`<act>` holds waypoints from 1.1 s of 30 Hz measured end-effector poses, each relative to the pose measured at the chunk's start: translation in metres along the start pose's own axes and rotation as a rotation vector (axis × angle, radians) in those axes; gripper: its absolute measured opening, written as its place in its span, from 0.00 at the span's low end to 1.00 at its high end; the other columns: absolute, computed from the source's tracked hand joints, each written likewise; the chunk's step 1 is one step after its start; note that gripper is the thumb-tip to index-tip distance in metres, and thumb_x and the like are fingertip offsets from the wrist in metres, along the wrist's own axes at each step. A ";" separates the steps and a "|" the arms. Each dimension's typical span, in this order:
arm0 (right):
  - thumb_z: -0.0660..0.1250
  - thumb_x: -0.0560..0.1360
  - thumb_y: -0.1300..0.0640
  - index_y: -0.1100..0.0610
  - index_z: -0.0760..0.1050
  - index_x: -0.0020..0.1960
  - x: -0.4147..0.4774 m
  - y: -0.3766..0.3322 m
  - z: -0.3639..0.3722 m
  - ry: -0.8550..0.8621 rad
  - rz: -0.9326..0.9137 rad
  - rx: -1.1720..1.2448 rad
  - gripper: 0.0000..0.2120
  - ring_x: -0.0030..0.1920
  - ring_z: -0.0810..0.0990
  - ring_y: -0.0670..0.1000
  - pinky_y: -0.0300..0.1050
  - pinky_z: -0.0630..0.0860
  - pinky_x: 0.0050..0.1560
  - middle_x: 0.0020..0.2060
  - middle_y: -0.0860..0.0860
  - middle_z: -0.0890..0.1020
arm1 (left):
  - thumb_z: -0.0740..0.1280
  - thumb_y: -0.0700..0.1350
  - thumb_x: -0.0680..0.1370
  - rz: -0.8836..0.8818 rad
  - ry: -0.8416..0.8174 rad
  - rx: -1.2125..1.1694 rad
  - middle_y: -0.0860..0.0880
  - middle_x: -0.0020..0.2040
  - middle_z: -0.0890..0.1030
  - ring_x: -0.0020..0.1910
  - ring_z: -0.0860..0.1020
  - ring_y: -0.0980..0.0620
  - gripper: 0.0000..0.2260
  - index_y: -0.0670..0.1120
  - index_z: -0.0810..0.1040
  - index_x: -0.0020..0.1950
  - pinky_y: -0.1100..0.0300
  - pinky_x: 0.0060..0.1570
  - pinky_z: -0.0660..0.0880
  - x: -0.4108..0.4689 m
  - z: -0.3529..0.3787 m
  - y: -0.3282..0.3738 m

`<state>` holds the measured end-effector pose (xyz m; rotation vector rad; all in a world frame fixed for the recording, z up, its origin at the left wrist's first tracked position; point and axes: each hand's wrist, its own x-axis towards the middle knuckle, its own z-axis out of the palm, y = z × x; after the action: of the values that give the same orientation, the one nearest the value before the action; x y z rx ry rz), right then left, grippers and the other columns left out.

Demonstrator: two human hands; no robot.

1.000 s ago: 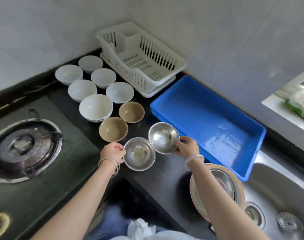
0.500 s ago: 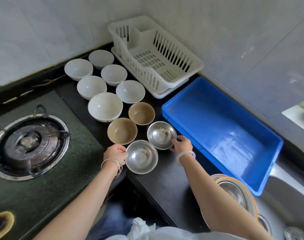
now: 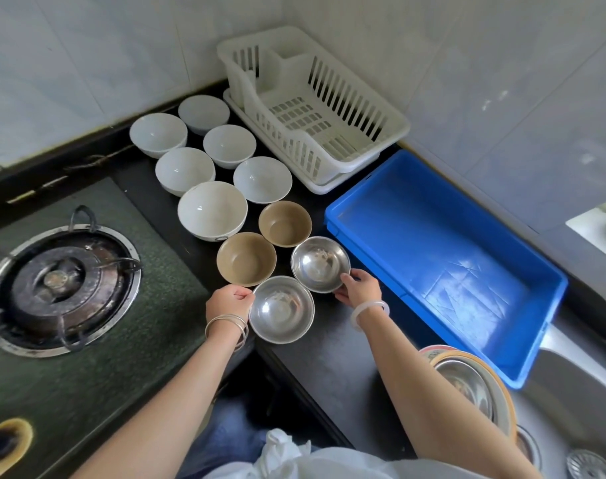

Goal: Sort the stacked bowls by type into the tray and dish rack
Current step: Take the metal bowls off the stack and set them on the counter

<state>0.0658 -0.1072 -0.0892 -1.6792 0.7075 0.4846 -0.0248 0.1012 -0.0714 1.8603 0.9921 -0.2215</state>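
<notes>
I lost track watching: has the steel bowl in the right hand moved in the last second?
Yes. The right hand has brought the steel bowl left, closer to the far tan bowl, and it now looks level, not tilted.

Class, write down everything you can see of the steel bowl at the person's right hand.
The steel bowl is round, of shiny bare metal, with a thin rim and a smudged, reflective inside that holds nothing. It is open side up and about level, on or just above the black counter; I cannot tell which. The right hand grips its near right rim, thumb on top. It lies just in front of a tan bowl and left of the blue tray, its near-left edge close against a second steel bowl.
</notes>
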 end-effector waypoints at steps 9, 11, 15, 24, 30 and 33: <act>0.63 0.77 0.57 0.56 0.73 0.63 -0.012 0.000 -0.008 -0.033 -0.016 -0.019 0.14 0.41 0.84 0.49 0.42 0.81 0.40 0.49 0.55 0.83 | 0.65 0.40 0.73 0.055 0.062 0.037 0.44 0.46 0.85 0.48 0.80 0.44 0.06 0.43 0.82 0.46 0.58 0.45 0.72 -0.009 0.000 0.003; 0.64 0.77 0.56 0.55 0.73 0.62 -0.020 0.000 -0.013 -0.027 -0.052 -0.047 0.14 0.42 0.84 0.49 0.41 0.81 0.41 0.50 0.54 0.82 | 0.65 0.40 0.74 0.070 0.065 0.047 0.45 0.48 0.84 0.48 0.79 0.46 0.08 0.43 0.82 0.50 0.60 0.44 0.70 -0.013 -0.003 0.004; 0.63 0.77 0.56 0.54 0.73 0.61 -0.042 0.001 -0.033 -0.013 -0.160 -0.096 0.13 0.43 0.83 0.49 0.41 0.80 0.44 0.51 0.52 0.81 | 0.63 0.39 0.75 0.164 0.070 0.096 0.46 0.53 0.84 0.55 0.79 0.47 0.12 0.43 0.80 0.56 0.63 0.47 0.68 -0.023 -0.007 0.012; 0.63 0.76 0.58 0.52 0.77 0.45 -0.098 0.044 -0.141 0.307 -0.279 -0.237 0.05 0.40 0.83 0.52 0.53 0.78 0.51 0.39 0.50 0.83 | 0.64 0.42 0.76 0.387 -0.238 0.133 0.48 0.52 0.83 0.48 0.78 0.53 0.10 0.45 0.79 0.55 0.64 0.47 0.70 -0.082 0.060 0.055; 0.67 0.73 0.58 0.56 0.80 0.43 -0.130 0.105 -0.212 0.679 -0.177 -0.372 0.03 0.41 0.79 0.56 0.41 0.64 0.40 0.40 0.55 0.84 | 0.67 0.44 0.74 0.537 -0.509 0.312 0.49 0.55 0.82 0.50 0.78 0.54 0.12 0.46 0.78 0.57 0.64 0.49 0.71 -0.141 0.139 0.062; 0.68 0.71 0.59 0.56 0.78 0.41 -0.140 0.125 -0.225 0.762 -0.136 -0.320 0.01 0.41 0.79 0.57 0.43 0.66 0.40 0.35 0.52 0.80 | 0.69 0.43 0.73 0.599 -0.626 0.389 0.48 0.57 0.81 0.55 0.79 0.50 0.16 0.45 0.76 0.61 0.60 0.55 0.73 -0.164 0.167 0.062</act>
<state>-0.1343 -0.3147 -0.0367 -2.2187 1.0869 -0.1786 -0.0437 -0.1358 -0.0256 2.1418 -0.0551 -0.6140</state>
